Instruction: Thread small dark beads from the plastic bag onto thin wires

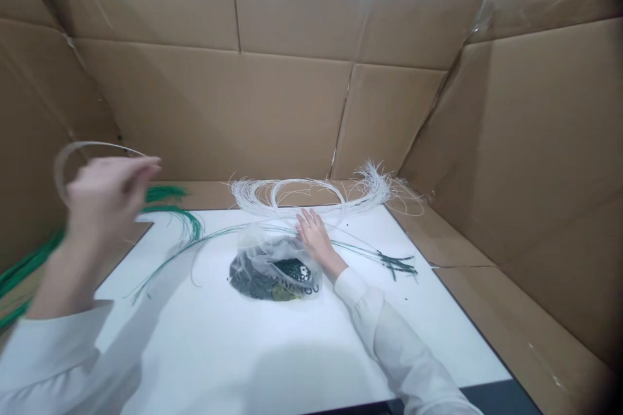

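Note:
Raised at the left, my left hand (108, 198) is blurred, its fingers pinched on a thin white strand (90, 144) that loops out behind it. My right hand (314, 233) lies with fingers stretched out at the near edge of a coiled bundle of white strands (250, 198). Beneath and beside its fingers run long thin green strands (180, 251). Their right ends carry dark green beads or a dark wrapping (396, 264). Just left of my right wrist sits a clear plastic bag (265, 253) with small dark green pieces inside and printed lettering.
Bunches of green strands (170, 211) lie at the board's left, with more green strands (29, 266) farther left. Cardboard walls (292, 110) enclose the white board (204, 350) at the back and sides. A few dark specks dot the board's right part.

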Demonstrator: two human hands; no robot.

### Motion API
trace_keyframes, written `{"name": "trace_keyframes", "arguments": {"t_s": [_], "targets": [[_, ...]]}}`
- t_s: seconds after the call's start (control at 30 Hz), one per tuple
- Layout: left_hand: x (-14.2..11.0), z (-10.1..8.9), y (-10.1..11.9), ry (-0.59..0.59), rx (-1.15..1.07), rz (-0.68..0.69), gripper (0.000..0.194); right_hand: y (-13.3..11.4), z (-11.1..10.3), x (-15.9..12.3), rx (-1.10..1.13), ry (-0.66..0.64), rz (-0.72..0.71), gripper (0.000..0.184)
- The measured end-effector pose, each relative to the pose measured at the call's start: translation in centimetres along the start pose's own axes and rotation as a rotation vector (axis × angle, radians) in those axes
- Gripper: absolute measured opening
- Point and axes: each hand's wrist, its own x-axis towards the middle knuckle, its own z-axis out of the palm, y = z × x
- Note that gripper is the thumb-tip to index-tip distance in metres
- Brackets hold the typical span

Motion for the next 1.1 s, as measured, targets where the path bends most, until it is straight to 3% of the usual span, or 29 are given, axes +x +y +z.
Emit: {"name": "trace_keyframes", "arguments": {"t_s": [0.1, 0.17, 0.27, 0.37, 0.43, 0.53, 0.67, 0.73, 0.83, 0.9, 0.97, 1.1], "targets": [[-1.7, 3.9, 0.4, -0.23, -0.137, 0.08, 0.033, -2.2, -2.4, -0.2, 0.076, 0.011, -0.054, 0.04], [-3.4, 6.7, 2.0, -0.41, -0.378, 0.0, 0.051, -3.8, -3.9, -0.4, 0.116, 0.008, -0.056, 0.04], [-6.1, 10.0, 5.0, -0.662, -0.737, -0.244, 0.059, -5.9, -5.5, -0.8, 0.175, 0.023, 0.011, 0.036], [-7.9, 12.0, 7.1, -0.776, -0.916, -0.435, 0.058, -6.4, -6.3, -0.6, 0.384, 0.03, 0.074, 0.026], [-8.3, 12.9, 7.7, -0.827, -0.947, -0.48, 0.054, -5.7, -6.6, -0.2, 0.501, 0.024, 0.083, 0.027], [-7.8, 13.7, 7.8, -0.801, -0.823, -0.378, 0.046, -4.0, -7.2, 0.2, 0.61, 0.024, 0.106, 0.028], [-6.9, 14.1, 8.3, -0.738, -0.621, -0.09, 0.037, -3.0, -7.5, -0.2, 0.732, -0.001, 0.156, 0.047], [-6.9, 14.1, 8.6, -0.757, -0.537, 0.025, 0.037, -3.2, -7.5, -0.5, 0.76, -0.001, 0.177, 0.046], [-7.0, 13.9, 8.5, -0.827, -0.538, 0.066, 0.041, -3.1, -7.1, -0.4, 0.733, 0.005, 0.231, 0.044], [-6.7, 13.5, 7.4, -0.824, -0.524, 0.016, 0.039, -2.2, -7.0, -0.1, 0.673, 0.015, 0.297, 0.045], [-6.1, 13.0, 5.0, -0.707, -0.424, -0.166, 0.035, -0.5, -6.9, 0.0, 0.577, 0.039, 0.386, 0.047], [-4.4, 11.7, -2.7, -0.465, -0.175, -0.478, 0.042, 2.1, -7.1, -0.2, 0.334, 0.067, 0.507, 0.032]]}}
